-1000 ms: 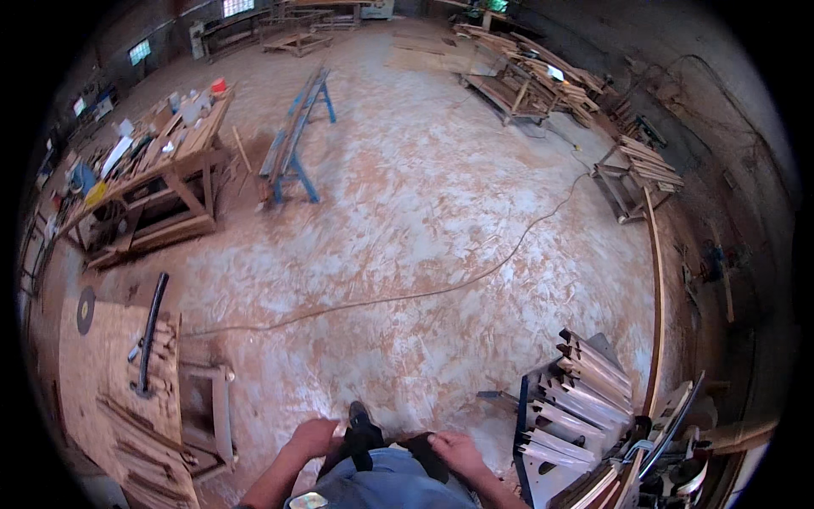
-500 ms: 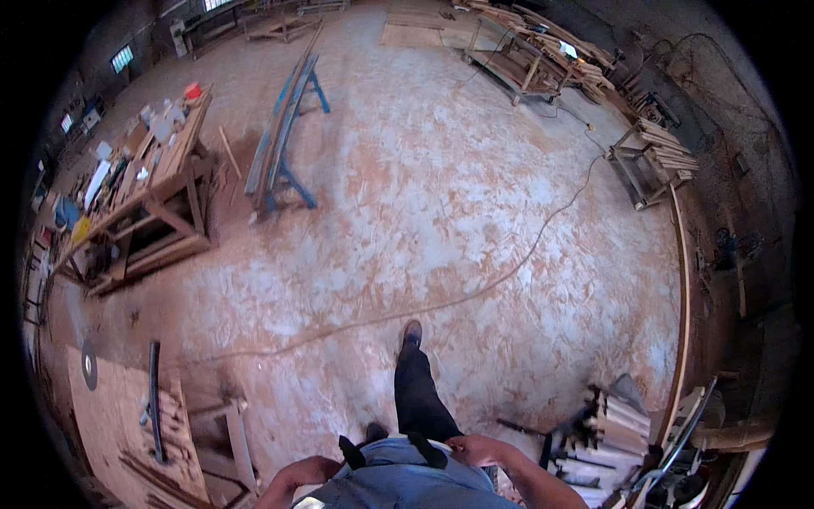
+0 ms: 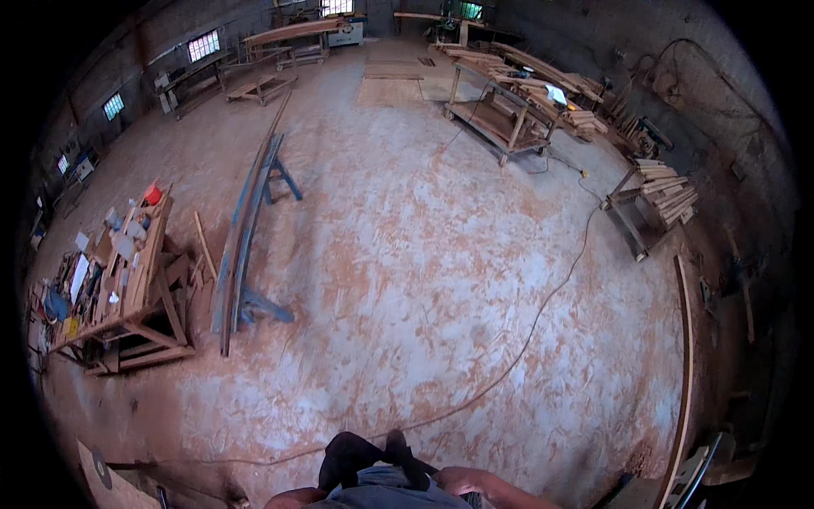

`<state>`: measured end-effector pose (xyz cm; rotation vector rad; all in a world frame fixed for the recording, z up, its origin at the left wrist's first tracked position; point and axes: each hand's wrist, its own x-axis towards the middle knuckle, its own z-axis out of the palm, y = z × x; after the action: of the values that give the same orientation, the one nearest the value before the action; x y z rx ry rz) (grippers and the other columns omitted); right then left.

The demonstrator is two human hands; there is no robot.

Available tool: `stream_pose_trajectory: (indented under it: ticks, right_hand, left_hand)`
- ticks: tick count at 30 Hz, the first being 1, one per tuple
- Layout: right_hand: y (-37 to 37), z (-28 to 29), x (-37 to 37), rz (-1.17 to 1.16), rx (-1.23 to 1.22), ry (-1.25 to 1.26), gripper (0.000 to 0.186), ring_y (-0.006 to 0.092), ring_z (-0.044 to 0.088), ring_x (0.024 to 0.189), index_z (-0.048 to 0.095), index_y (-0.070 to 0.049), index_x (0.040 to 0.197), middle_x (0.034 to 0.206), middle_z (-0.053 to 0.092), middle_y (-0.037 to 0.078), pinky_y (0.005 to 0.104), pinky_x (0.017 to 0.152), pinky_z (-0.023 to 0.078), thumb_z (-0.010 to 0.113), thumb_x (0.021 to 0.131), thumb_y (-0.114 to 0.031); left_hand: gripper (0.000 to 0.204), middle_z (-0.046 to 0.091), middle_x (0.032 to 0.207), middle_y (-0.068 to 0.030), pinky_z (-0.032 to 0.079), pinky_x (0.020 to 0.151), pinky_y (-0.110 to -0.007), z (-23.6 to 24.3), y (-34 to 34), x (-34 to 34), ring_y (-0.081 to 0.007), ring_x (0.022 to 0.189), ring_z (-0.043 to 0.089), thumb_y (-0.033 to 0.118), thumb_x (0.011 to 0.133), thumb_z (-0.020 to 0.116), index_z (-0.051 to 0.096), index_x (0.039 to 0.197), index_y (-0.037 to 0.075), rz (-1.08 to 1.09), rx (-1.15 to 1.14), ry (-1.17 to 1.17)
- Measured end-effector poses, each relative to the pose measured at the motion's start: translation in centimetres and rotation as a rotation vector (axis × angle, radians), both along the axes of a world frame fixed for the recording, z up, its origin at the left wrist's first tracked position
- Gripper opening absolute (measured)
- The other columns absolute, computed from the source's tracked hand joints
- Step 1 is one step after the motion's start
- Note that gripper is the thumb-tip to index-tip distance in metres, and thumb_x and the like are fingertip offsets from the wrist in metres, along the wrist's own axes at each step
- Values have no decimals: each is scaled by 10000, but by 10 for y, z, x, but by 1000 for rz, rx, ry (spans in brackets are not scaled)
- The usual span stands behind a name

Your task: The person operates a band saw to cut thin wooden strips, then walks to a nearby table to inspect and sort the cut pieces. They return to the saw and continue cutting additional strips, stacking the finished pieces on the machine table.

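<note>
At the bottom edge, my left hand (image 3: 297, 498) is only partly in view beside my blue-grey clothing (image 3: 394, 490); its fingers are hidden. My right hand (image 3: 458, 480) rests at the right side of my waist, with its fingertips out of sight, so what either hand holds cannot be made out. My dark-trousered legs (image 3: 343, 458) and a shoe (image 3: 395, 443) show just beyond. A long cord (image 3: 526, 339) runs across the dusty floor ahead of me.
A cluttered wooden workbench (image 3: 144, 305) and blue trestles with long boards (image 3: 246, 229) stand left. A wheeled cart (image 3: 500, 119) and a rack of wood strips (image 3: 666, 191) are right, beside a long board (image 3: 682, 356). A plywood panel (image 3: 102, 488) lies bottom left.
I have walked forward: the plywood panel and the pile of pale pieces at right have slid down toward the lower edge, and the view takes in more of the far wall.
</note>
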<state>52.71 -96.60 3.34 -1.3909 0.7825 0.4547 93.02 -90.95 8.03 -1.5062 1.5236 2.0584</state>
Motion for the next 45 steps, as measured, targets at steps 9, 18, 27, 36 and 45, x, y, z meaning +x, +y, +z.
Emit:
stream_pose_trajectory:
  ticks: [9, 18, 27, 36, 45]
  right_hand:
    - [-201, 2, -12, -367, -1, 11, 464, 232, 625, 935, 618, -5, 1117, 1046, 677, 153, 369, 822, 469, 644, 759, -299]
    - [-424, 73, 17, -638, -87, -55, 469, 198, 609, 884, 586, 15, 1094, 981, 671, 127, 354, 799, 468, 667, 782, -325]
    - [-663, 91, 10, -464, -85, 172, 454, 212, 575, 1060, 532, -14, 1252, 1181, 618, 163, 335, 917, 440, 600, 828, -161]
    - [-947, 111, 32, -385, -122, -37, 375, 293, 625, 984, 602, -69, 1130, 1057, 654, 187, 363, 838, 468, 623, 785, -215]
    - [-1173, 113, 61, -426, -87, 110, 410, 143, 578, 924, 578, -68, 1193, 1033, 666, 85, 314, 810, 467, 653, 813, -199]
  left_hand:
    - [489, 633, 1153, -178, 449, 920, -382, -24, -249, -1, -298, 1079, 603, 380, 838, 572, 602, 1189, 41, -54, -61, 41]
    - [499, 635, 1065, -230, 463, 856, -439, -21, -532, 25, -392, 1016, 596, 417, 827, 535, 610, 1125, 24, -422, -298, 101]
    - [482, 637, 1075, -223, 462, 871, -425, 2, -777, 21, -374, 1032, 602, 395, 842, 523, 592, 1147, 28, -363, -285, 156]
    - [435, 619, 1125, -210, 459, 880, -406, 20, -979, 78, -333, 1055, 590, 317, 856, 559, 550, 1187, 34, -215, -147, 91]
    - [411, 609, 1151, -193, 455, 885, -393, -7, -1215, 119, -298, 1059, 585, 269, 863, 574, 529, 1202, 41, -211, -110, 163]
